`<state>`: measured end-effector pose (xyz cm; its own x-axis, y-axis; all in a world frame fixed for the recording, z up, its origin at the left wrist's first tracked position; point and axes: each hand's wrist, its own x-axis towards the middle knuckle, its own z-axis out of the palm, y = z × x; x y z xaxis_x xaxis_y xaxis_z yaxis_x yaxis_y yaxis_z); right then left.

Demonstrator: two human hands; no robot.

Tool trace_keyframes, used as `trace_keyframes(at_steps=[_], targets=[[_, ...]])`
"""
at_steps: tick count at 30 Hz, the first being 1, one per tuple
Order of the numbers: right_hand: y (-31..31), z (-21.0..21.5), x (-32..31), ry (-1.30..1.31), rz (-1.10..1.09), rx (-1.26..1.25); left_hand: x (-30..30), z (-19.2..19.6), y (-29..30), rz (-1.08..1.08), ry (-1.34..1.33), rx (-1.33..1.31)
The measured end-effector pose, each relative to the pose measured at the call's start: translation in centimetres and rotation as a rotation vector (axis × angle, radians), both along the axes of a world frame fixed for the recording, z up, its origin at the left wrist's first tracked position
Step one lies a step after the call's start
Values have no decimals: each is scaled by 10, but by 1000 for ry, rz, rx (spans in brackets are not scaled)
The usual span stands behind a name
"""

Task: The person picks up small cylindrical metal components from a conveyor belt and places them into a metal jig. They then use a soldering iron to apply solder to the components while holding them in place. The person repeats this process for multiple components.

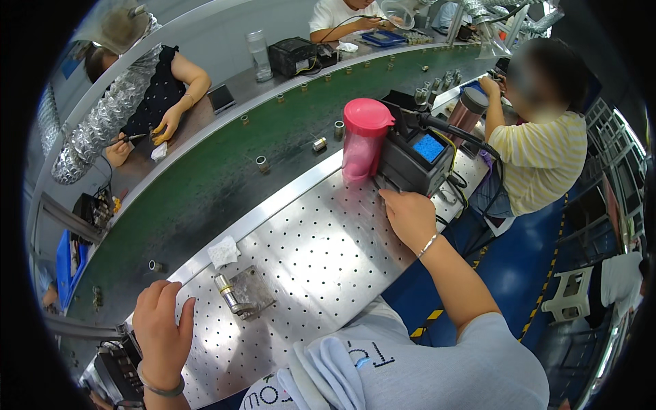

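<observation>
On the left, my left hand (161, 326) is raised over the perforated metal worktop (321, 253), its fingers stretched out and holding nothing. Beside its fingertips, a shiny metal cylinder with a yellowish ring (231, 295) rests tilted on a small square metal plate (258, 292). My right hand (410, 217) is at the lower front corner of a black box-shaped station with a blue display (415, 164). Its fingers are drawn together near a thin dark object, too small to make out. Close behind stands a pink jug with a lid (362, 140).
A crumpled white tissue (223, 252) lies near the worktop's far edge. Beyond runs a curved green conveyor (225, 184) carrying scattered small metal cylinders (262, 163). Thick black cables (465, 133) hang by the station. A person in a striped shirt (543, 160) sits at right; others work across the conveyor.
</observation>
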<state>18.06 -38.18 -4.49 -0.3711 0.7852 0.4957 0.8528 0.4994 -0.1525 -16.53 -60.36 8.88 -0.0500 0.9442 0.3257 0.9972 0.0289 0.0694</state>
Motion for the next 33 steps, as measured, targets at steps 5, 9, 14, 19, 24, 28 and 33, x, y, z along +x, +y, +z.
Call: trace_keyframes(at_steps=[5, 9, 14, 19, 24, 28, 33], targets=[[5, 1, -3, -160, -6, -120, 4, -1, -7, -18, 3, 9], [-11, 0, 3, 182, 150, -313, 0, -4, -15, -18, 24, -9], [-47, 21, -4, 248, 274, -535, 4, -5, -15, -47, 19, -15], [-41, 19, -1, 179, 188, -365, 27, 1, -9, -152, -47, 34], [-29, 15, -36, -39, 147, -315, 48, 2, -21, -359, -279, 123], [-43, 34, -59, -132, 427, -380, 55, -22, -27, -465, -416, 430], [-75, 95, -93, 84, 898, -585, 68, -39, -11, -485, -350, 525]])
